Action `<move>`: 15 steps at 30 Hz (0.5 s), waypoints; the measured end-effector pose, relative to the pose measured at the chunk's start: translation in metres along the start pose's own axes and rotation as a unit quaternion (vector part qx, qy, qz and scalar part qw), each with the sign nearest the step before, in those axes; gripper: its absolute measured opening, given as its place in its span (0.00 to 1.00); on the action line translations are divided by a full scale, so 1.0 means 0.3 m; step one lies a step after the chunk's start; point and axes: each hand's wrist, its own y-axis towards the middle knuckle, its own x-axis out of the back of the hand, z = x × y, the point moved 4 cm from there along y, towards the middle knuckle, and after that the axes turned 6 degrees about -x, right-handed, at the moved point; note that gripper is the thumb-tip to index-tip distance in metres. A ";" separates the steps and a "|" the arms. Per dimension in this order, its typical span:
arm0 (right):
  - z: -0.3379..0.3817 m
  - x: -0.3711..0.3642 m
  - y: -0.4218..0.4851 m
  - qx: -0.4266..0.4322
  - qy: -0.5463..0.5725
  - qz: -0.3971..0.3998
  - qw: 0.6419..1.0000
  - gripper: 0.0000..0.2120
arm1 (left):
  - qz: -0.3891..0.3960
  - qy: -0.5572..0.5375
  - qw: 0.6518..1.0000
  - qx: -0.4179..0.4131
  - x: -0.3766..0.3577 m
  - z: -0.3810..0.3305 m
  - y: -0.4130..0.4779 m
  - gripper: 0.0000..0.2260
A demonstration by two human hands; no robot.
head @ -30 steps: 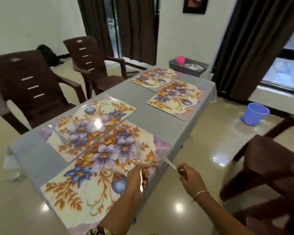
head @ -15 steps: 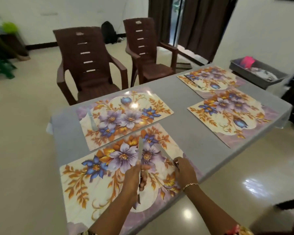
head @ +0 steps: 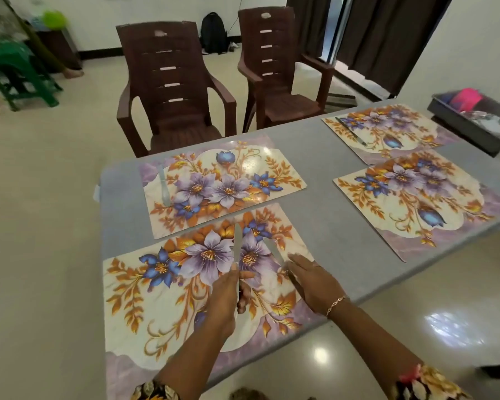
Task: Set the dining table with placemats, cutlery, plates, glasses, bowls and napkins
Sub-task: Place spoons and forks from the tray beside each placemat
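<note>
Currently the left hand [head: 228, 290] grips a knife [head: 237, 243] by the handle, blade pointing away over the near placemat [head: 156, 298]. The right hand [head: 312, 281] is flat, fingers straight, laid on a second knife [head: 273, 251] that rests on that mat.

Ahead of the hands, the far placemat [head: 222, 186] carries a third knife [head: 163, 183]. Off past the right hand, the far-right placemat [head: 387, 131] has a fourth knife [head: 351, 131]; the right placemat [head: 416, 203] is bare.

I judge it early: mats down, cutlery partway. Plates, glasses, bowls and napkins are not yet on the bench [head: 323, 180]. A grey tub [head: 459, 128] beyond it holds steel ware. I can read no writing.
</note>
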 end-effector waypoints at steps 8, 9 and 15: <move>-0.028 -0.119 -0.010 0.103 -0.127 0.042 0.986 0.43 | -0.019 0.014 1.000 -0.006 -0.047 0.002 -0.011 0.19; -0.022 -0.130 -0.010 0.082 -0.116 0.056 0.988 0.45 | -0.023 0.013 1.000 -0.005 -0.050 0.007 -0.011 0.19; 0.005 -0.152 -0.017 0.022 -0.077 0.042 0.996 0.51 | -0.026 -0.004 1.000 -0.001 -0.068 0.036 -0.008 0.18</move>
